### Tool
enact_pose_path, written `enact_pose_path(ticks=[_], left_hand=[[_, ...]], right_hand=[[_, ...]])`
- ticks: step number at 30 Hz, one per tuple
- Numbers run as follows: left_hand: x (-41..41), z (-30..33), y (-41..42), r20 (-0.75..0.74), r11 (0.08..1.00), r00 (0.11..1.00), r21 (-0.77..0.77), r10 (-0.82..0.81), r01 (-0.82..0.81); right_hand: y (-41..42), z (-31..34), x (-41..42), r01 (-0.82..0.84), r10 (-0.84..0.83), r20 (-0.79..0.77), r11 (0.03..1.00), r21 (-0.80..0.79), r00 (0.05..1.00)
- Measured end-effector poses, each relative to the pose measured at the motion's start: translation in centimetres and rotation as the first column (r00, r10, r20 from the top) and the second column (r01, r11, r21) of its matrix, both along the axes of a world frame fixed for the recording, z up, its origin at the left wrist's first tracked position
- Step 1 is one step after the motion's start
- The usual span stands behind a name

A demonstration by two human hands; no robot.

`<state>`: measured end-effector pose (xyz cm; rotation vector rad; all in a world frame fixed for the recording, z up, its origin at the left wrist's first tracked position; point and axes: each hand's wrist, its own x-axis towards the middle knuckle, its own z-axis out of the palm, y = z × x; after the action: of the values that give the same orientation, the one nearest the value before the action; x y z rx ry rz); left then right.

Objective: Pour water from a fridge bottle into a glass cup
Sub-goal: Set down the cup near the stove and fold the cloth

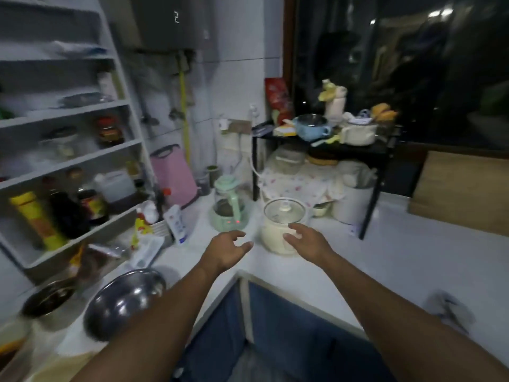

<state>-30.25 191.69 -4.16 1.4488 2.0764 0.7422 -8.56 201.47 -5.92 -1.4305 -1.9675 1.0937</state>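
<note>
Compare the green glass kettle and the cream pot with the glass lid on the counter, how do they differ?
The green glass kettle has a see-through body and a mint lid and handle; the cream pot has an opaque body under a clear lid. The kettle stands farther back, left of the pot, with red lights on its base. The right hand is in front of the pot. Both stand upright on the counter.

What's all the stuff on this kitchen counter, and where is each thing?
Small cooker: one, cream with glass lid, counter corner, beside the right hand.
Glass kettle: one, mint green, left of the cooker.
Steel bowl: one, silver, near left counter.
Cutting board: one, pink, leaning on the wall.
Black rack: one, holding pots.
Blue pot: one, on the rack.
Fridge bottle, glass cup: none clearly seen.
Left hand, right hand: open, empty.
</note>
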Motion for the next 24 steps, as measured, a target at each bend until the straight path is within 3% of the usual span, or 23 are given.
enact_pose_path(ticks=[7,13,20,24], left_hand=[[20.9,-1.3,10.4,0.028,0.957,0.958,-0.039,-0.286,0.287],[36.3,-4.8,14.6,0.021,0.889,0.894,-0.100,-0.447,0.447],[45.6,-13.1,16.7,0.007,0.759,0.777,-0.213,-0.629,0.616],[47.6,-19.0,18.7,0.074,0.692,0.715,-0.197,-0.696,0.694]], right_hand=[[4.0,-0.9,22.4,0.236,-0.236,0.056,0.972,0.006,0.970],[4.4,-5.0,36.5,0.390,-0.385,0.074,0.919,-0.061,0.920],[4.2,-14.3,43.8,0.417,-0.370,0.236,0.888,-0.192,0.898],[4.2,-18.9,44.4,0.448,-0.414,0.194,0.873,-0.194,0.889]])
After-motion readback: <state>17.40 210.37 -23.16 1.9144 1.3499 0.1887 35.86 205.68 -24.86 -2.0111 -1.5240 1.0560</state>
